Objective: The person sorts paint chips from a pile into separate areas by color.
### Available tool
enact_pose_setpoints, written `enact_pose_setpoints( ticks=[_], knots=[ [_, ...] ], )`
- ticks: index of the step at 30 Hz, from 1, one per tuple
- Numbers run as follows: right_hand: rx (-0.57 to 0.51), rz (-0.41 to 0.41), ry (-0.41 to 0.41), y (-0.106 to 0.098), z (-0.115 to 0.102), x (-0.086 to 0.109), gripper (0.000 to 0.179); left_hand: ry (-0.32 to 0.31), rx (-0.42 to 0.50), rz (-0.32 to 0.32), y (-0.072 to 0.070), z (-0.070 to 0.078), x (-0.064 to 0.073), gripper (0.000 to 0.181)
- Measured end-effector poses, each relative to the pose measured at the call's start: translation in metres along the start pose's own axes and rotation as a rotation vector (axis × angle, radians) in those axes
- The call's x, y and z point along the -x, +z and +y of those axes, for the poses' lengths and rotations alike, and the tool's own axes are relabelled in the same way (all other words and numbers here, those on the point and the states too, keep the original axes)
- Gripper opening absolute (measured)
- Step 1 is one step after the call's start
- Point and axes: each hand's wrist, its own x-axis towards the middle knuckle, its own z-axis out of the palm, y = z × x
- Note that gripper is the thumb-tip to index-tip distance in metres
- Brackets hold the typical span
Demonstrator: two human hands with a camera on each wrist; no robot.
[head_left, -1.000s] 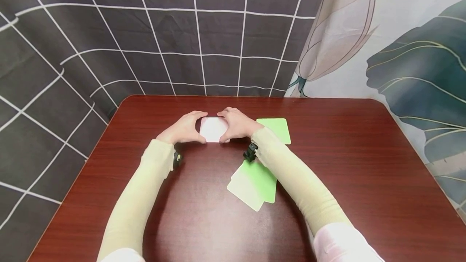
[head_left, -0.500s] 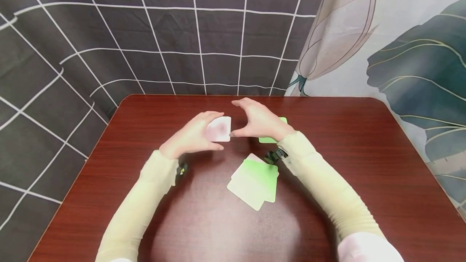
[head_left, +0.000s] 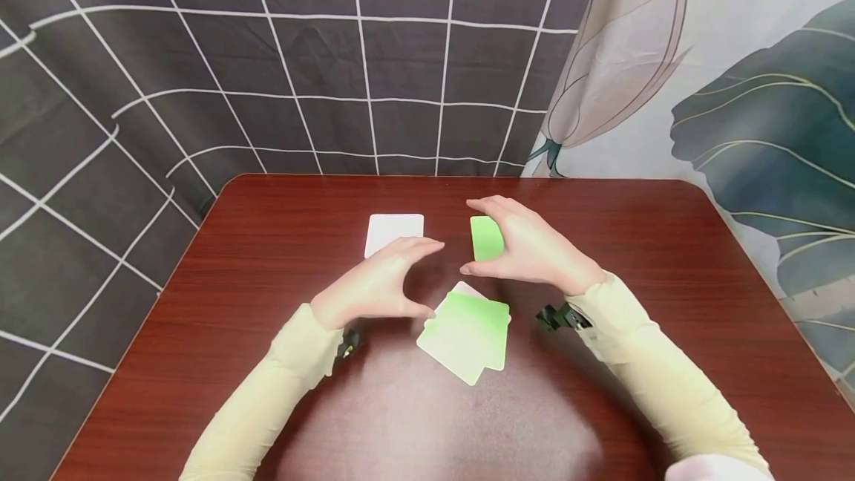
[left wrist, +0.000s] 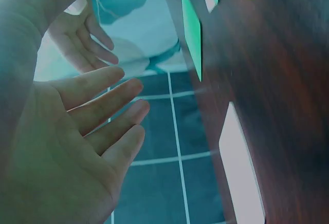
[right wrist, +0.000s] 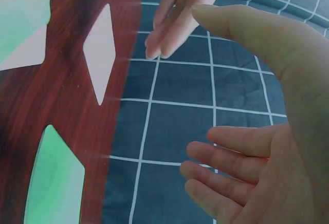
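My left hand (head_left: 377,284) is over the table with thumb and fingers spread apart, holding nothing. In the head view it overlaps the lower part of a white square card (head_left: 392,228). My right hand (head_left: 531,247) also holds nothing; its fingers are parted from the thumb, and it covers the right part of a green square card (head_left: 486,237). Between the hands and nearer to me lies a fanned pile of green and pale cards (head_left: 467,336), with a pinkish corner (head_left: 465,288) sticking out at its top. The left thumb tip overlaps the pile's left edge in the head view.
The cards lie on a reddish-brown wooden table (head_left: 654,258). A dark curtain with white grid lines (head_left: 401,58) hangs behind it and to the left. At the right hangs a pale curtain with leaf shapes (head_left: 768,132).
Both hands have left the white card, which stays on the table. The right hand has moved right, over the green card; the left has come nearer to me and slightly right.
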Motion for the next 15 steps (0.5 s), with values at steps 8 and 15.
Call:
enact_pose_setpoints(
  ticks=[8, 15],
  knots=[
    [0.015, -0.008, 0.005, 0.002, 0.005, 0.031, 0.099, 0.056, -0.053, -0.076, 0.017, 0.013, -0.001, 0.093],
    [0.036, -0.043, -0.008, 0.014, 0.01, 0.056, 0.102, 0.108, -0.081, -0.126, 0.033, 0.019, -0.004, 0.093]
  ],
)
